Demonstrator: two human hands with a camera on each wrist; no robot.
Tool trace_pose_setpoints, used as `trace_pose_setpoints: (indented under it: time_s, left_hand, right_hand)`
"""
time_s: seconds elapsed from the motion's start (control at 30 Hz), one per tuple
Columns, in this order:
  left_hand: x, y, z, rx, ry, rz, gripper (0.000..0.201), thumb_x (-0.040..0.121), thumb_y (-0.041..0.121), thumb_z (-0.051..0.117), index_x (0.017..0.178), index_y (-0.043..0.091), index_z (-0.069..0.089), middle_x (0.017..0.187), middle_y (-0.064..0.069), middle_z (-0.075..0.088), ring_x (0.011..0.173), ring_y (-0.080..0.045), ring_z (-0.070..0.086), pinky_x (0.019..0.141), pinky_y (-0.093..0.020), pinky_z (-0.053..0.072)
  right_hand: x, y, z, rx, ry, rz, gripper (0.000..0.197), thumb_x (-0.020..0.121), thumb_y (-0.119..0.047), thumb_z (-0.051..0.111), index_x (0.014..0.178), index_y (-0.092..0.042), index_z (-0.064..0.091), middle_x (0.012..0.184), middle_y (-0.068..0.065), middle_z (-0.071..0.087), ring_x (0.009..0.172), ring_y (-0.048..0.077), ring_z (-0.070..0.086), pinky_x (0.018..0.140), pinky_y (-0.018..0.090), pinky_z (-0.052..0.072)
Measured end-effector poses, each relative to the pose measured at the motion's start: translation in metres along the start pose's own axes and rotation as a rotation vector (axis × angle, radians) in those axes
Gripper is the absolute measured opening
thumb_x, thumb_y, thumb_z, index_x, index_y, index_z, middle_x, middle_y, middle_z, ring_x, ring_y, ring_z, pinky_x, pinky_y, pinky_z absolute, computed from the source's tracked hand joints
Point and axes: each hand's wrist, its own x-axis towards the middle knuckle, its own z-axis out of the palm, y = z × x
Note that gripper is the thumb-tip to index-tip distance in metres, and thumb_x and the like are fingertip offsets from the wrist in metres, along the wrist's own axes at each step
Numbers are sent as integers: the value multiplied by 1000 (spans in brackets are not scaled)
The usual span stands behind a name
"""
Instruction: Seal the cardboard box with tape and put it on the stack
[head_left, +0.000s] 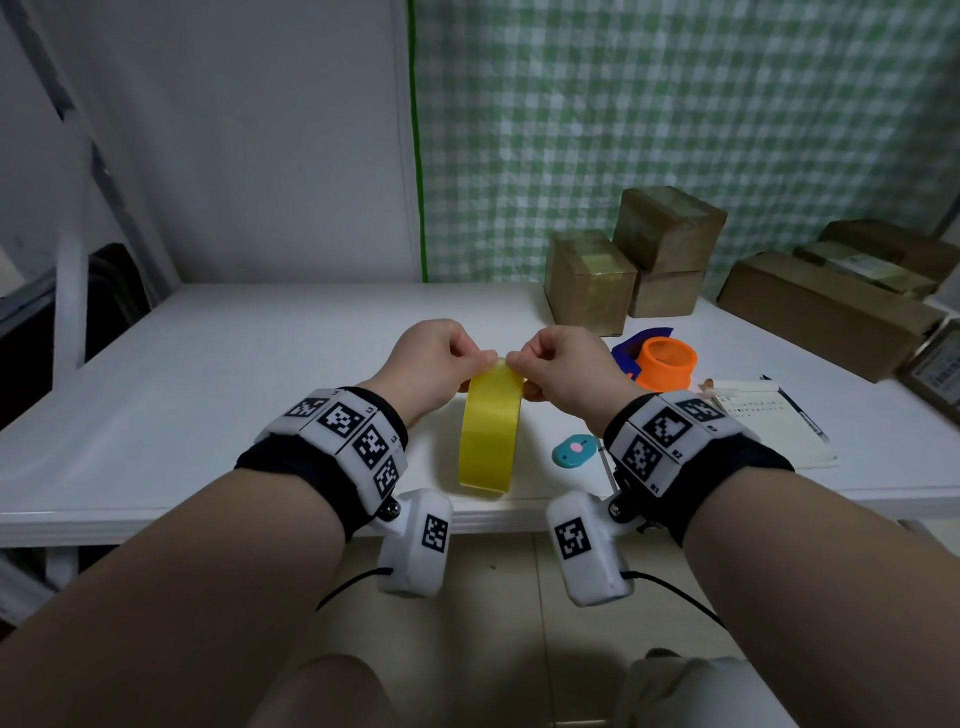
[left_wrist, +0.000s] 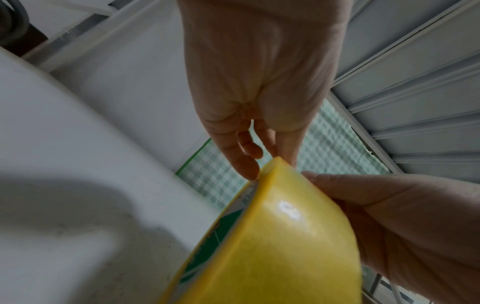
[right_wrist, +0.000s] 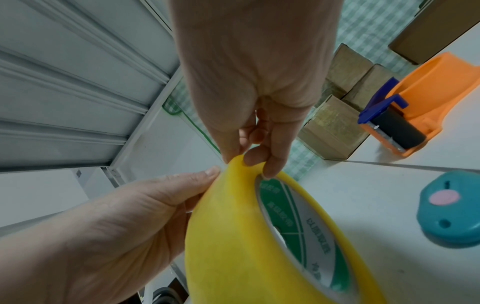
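Tape roll: a yellow tape roll (head_left: 491, 431) is held upright on edge above the near edge of the white desk (head_left: 234, 364), its green-printed core showing in the right wrist view.
Left hand: the left hand (head_left: 431, 364) pinches the roll's top rim, fingers (left_wrist: 244, 164) curled and clamped on it.
Right hand: the right hand (head_left: 566, 371) pinches the same top rim from the other side, fingers (right_wrist: 270, 162) curled over the edge into the core.
Cardboard boxes: three small taped cardboard boxes (head_left: 670, 228) are grouped at the far edge, one stacked on another; longer cartons (head_left: 821, 306) lie toward the right edge.
Tape dispenser: an orange and blue tape dispenser (head_left: 660, 361) sits in front of the small boxes.
Other: a teal oval gadget (head_left: 574, 449) lies near the near edge; a notepad (head_left: 769, 426) is to its right.
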Motion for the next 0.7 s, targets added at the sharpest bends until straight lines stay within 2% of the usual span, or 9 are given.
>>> trace_pose_setpoints:
  time_s: [0.07,0.13,0.23,0.33,0.43,0.53,0.7]
  left_hand:
    - [2,0,0,-11,6,-30,25,83,21,68,64,16,52,74,-3,61,81,-30,68,85,-47,56]
    - [3,1,-1,-43,2,-69,25,85,18,66,66,14,51,75,-6,61,70,-23,66,83,-44,58]
    - [4,3,-1,-51,-12,-135,23,87,18,63,70,13,49,84,-10,62,71,-24,67,81,-41,59]
    - [1,5,0,-90,-81,-257,19,92,22,56,77,13,48,85,-8,59,65,-21,64,64,-31,58]
    - [-3,7,1,-146,-186,-360,20,96,27,47,95,8,53,82,-10,60,62,-19,62,56,-28,57]
    - [-5,4,2,-174,-220,-400,31,96,33,43,113,8,53,82,-10,61,64,-20,61,56,-29,57]
    - [-8,1,4,-161,-283,-437,42,92,46,46,110,9,57,89,-10,64,77,-22,61,67,-31,53]
  right_hand:
    - [1,0,0,15,7,26,23,86,-26,63,68,-13,58,73,10,69,83,30,72,85,49,57]
    - [3,-1,0,33,7,54,22,86,-24,63,70,-11,59,72,10,68,79,29,72,83,47,58]
    - [3,-2,1,129,-3,122,19,87,-18,64,73,-7,57,70,9,62,65,21,66,77,42,61]
    - [1,-2,3,186,16,160,21,85,-14,65,68,-9,54,67,8,60,59,18,63,72,39,62]
    - [0,-2,2,219,19,188,20,85,-11,65,69,-9,53,70,9,60,61,20,64,73,40,61]
    - [0,-1,-1,253,-5,203,18,85,-9,64,72,-11,51,74,8,58,59,19,63,73,42,61]
    - [-2,-2,-3,262,-32,198,15,87,-5,58,75,-12,51,76,7,56,60,20,62,76,45,61]
